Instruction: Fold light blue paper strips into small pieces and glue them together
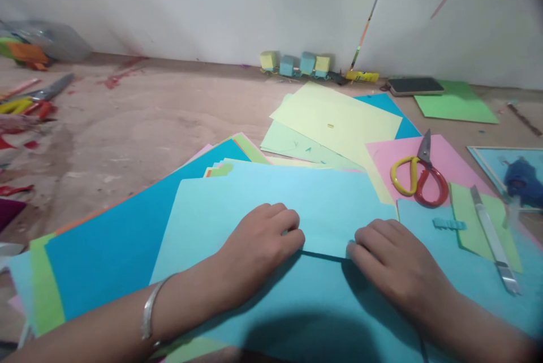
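A light blue sheet of paper (326, 199) lies in front of me, its near edge slightly raised and casting a thin dark shadow. My left hand (269, 244) grips that edge with curled fingers, and a silver bangle circles its wrist. Closed on the same edge, a short way to the right, is my right hand (388, 255). Beneath both hands spreads another light blue sheet (314, 289). Whether the upper sheet is folded under at the edge, I cannot tell.
Coloured sheets fan out at left, a dark blue one (123, 250) on top. To the right are scissors (419, 176), a metal craft knife (494, 238) and a crimped blue paper strip (449, 224). Small paper cubes (286, 65) and a phone (416, 86) sit by the wall.
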`<state>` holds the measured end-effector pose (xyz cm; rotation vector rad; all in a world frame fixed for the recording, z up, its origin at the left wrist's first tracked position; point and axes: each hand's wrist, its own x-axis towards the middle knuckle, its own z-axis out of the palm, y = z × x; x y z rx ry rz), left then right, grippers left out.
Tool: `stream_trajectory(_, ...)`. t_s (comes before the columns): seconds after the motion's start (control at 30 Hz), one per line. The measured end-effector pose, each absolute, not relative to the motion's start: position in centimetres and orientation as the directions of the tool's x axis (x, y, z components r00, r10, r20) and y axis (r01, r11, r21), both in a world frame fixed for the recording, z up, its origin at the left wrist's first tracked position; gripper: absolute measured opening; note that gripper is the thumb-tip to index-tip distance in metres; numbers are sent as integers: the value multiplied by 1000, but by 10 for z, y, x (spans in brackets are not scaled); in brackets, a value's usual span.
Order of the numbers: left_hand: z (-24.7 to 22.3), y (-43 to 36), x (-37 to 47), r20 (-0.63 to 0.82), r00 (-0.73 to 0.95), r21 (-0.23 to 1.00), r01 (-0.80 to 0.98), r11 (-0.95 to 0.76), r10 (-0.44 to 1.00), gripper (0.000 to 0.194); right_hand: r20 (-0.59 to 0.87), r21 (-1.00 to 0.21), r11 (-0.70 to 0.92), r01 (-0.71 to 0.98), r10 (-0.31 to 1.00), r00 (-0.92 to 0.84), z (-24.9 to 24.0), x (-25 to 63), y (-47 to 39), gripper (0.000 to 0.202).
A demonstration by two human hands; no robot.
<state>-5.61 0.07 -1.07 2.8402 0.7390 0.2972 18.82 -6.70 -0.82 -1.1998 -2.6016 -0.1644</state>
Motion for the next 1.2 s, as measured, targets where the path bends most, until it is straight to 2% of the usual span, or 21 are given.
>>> stream_trajectory(0.2, -9, -1, -56, 60, 867, 256, 466, -847, 495, 23, 256, 58, 688, 723, 690, -677, -2, 185, -71, 31)
stream_trajectory(0.47, -1, -4, -53, -51, 881, 243, 467, -850, 470, 8, 219, 34, 662, 749, 726, -652, -7, 187, -74, 30)
stream_trajectory(0.53, -4, -5, -52, -33, 877, 223, 474, -852, 479, 22, 255, -59, 631, 774, 759, -599, -9, 188, -73, 29)
stream_trajectory(0.6, -9, -5, -51, 16, 880, 183, 465, -866, 475, 37, 241, -276, 556, 784, 830, -504, -9, 188, -70, 27)
stream_trajectory(0.7, -16, -5, -51, 96, 886, 129, 441, -888, 454, 46, 44, -621, 282, 731, 944, -327, -5, 187, -66, 20)
stream_trajectory(0.77, -16, -5, -51, 141, 886, 117, 429, -896, 442, 58, -109, -728, 81, 680, 967, -232, -1, 186, -63, 17)
stream_trajectory(0.83, -12, -5, -51, 187, 890, 109, 401, -910, 415, 74, -232, -785, -79, 614, 957, -174, 3, 187, -60, 17)
stream_trajectory(0.87, -9, -5, -51, 218, 892, 104, 381, -919, 395, 75, -293, -806, -152, 572, 942, -161, 4, 187, -59, 17)
stream_trajectory(0.93, -4, -5, -51, 286, 887, 99, 349, -932, 363, 58, -399, -827, -283, 486, 904, -154, 6, 189, -56, 18)
stream_trajectory(1.03, -1, -5, -52, 399, 845, 94, 348, -933, 355, 18, -470, -835, -383, 395, 870, -151, 7, 192, -53, 22)
stream_trajectory(1.07, -1, -5, -53, 424, 830, 99, 356, -929, 363, 13, -474, -836, -393, 383, 869, -143, 7, 193, -52, 23)
stream_trajectory(1.2, -6, -6, -54, 451, 780, 175, 399, -900, 433, 18, -448, -834, -364, 414, 885, -124, 8, 194, -50, 24)
